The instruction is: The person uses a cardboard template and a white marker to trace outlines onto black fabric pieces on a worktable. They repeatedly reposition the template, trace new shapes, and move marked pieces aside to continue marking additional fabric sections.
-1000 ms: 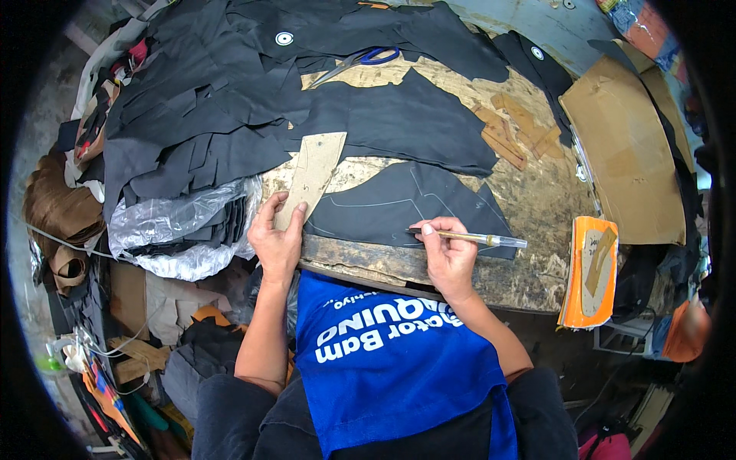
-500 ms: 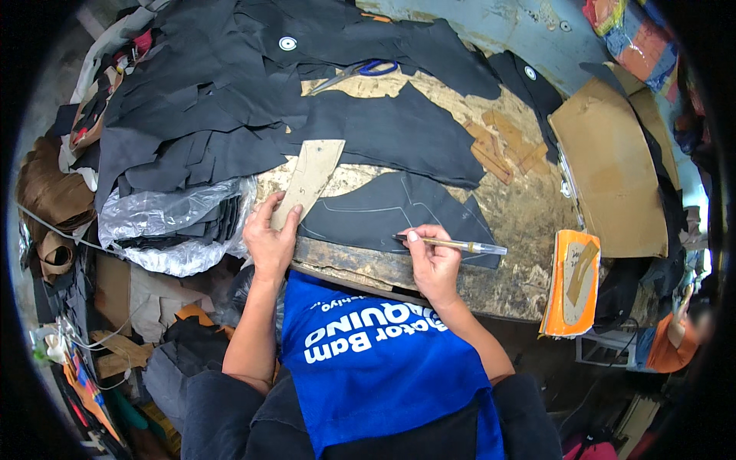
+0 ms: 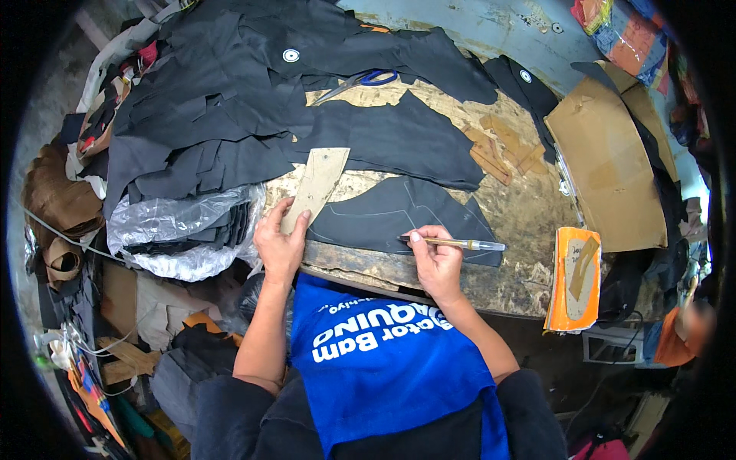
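Observation:
On the worn wooden table (image 3: 529, 284) before me lies a black piece of leather-like material (image 3: 360, 226) with pale outlines drawn on it. My right hand (image 3: 437, 264) grips a pen (image 3: 468, 244) with a clear end, its tip down at the black piece. Between the thumb and fingers of my left hand (image 3: 280, 239) is the lower end of a curved beige cardboard template (image 3: 320, 180). The template's upper end reaches over a larger black piece (image 3: 391, 138) behind. Whether the template touches the material cannot be made out.
Blue-handled scissors (image 3: 356, 83) lie among heaped black sheets (image 3: 207, 100). At the left is a clear plastic bag (image 3: 184, 257) of black pieces. Brown templates (image 3: 498, 149), a cardboard sheet (image 3: 609, 165) and an orange-edged pad (image 3: 571, 299) are at the right. A person's orange clothing (image 3: 678, 337) shows far right.
The view has shifted slightly, so the table and arms sit a little differently. Both hands keep their holds on the template and the pen, and the drawn outlines look the same.

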Demonstrator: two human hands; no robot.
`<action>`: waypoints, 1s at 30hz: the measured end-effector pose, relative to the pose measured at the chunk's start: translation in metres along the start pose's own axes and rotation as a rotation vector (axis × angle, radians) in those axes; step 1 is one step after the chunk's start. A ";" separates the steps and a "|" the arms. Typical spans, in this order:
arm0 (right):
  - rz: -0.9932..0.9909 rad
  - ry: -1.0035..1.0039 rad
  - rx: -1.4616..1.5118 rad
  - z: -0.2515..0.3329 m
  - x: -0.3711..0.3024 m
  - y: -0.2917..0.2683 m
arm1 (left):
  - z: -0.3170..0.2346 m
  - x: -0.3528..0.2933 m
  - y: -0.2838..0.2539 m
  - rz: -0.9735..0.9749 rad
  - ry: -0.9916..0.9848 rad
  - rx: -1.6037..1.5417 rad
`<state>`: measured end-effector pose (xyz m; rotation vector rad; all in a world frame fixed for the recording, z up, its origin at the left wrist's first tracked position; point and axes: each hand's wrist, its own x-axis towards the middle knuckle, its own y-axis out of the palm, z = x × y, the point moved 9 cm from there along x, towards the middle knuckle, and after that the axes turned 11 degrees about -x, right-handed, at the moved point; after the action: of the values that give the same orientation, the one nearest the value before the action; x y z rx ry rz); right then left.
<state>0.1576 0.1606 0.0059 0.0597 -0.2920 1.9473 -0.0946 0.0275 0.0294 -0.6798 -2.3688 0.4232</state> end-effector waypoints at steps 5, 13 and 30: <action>0.013 0.020 0.021 -0.004 -0.001 0.000 | 0.003 0.000 0.000 -0.004 -0.024 -0.016; 0.021 0.010 0.029 -0.001 0.000 0.001 | 0.006 0.000 0.000 0.005 -0.073 -0.029; 0.007 0.005 -0.039 -0.004 0.000 -0.001 | 0.005 0.000 0.002 0.012 -0.032 -0.037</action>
<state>0.1590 0.1623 0.0028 0.0289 -0.3268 1.9475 -0.0971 0.0281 0.0243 -0.7092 -2.4094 0.3997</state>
